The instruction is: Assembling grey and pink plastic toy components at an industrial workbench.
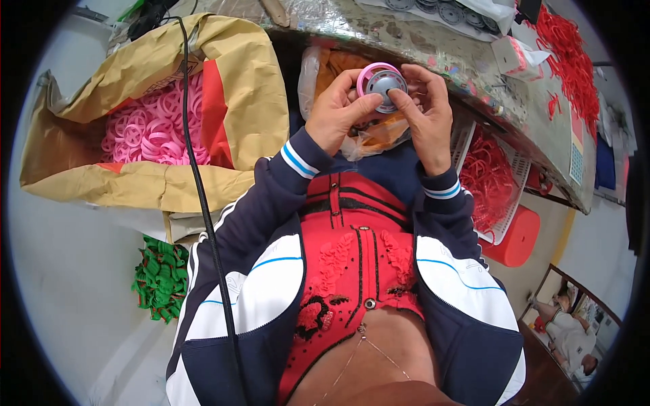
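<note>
Both my hands are raised together over my lap, close to the table edge. Between them is a small grey wheel (pixel 386 86) with a dark hub, its face turned up. A pink ring (pixel 365 72) lies along the wheel's upper left rim; I cannot tell how far round it is seated. My left hand (pixel 336 114) pinches the ring and wheel, thumb on the wheel's lower edge. My right hand (pixel 430 116) grips the wheel from the other side, its thumb near the hub. Some fingers are hidden behind the wheel.
A large paper sack (pixel 250 88) of pink rings (pixel 152 132) stands at the left, crossed by a black cable (pixel 191 145). Green pieces (pixel 161 277) lie below it. Grey wheels (pixel 450 12) and red strips (pixel 565 57) lie on the table (pixel 406 37); a white basket (pixel 520 183) stands at right.
</note>
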Demonstrator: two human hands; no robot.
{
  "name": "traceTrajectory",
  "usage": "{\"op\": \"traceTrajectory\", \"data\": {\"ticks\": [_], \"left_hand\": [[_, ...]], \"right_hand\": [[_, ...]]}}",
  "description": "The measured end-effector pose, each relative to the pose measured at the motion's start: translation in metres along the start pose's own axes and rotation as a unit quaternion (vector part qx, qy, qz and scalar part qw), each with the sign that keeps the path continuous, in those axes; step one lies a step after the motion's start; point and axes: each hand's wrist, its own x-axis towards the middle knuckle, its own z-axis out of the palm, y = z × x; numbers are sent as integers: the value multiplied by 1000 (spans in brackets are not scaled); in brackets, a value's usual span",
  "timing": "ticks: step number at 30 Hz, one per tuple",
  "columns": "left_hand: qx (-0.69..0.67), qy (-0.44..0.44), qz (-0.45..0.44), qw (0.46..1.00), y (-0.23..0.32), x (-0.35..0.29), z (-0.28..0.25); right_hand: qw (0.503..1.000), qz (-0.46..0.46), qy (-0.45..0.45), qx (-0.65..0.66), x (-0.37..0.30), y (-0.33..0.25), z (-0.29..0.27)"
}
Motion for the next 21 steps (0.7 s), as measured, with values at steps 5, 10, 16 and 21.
{"op": "traceTrajectory", "data": {"ticks": [5, 10, 16, 21], "left_hand": [[1, -16, -21, 1000, 4, 9, -8], [-20, -19, -14, 1000, 1, 12, -18], [-63, 59, -42, 995, 0, 17, -21], [107, 56, 64, 991, -6, 20, -18]], "right_hand": [[993, 50, -62, 88, 14, 3, -1], [994, 71, -37, 69, 17, 0, 2], [979, 99, -16, 176, 18, 12, 1], [959, 137, -51, 242, 15, 20, 1]]}}
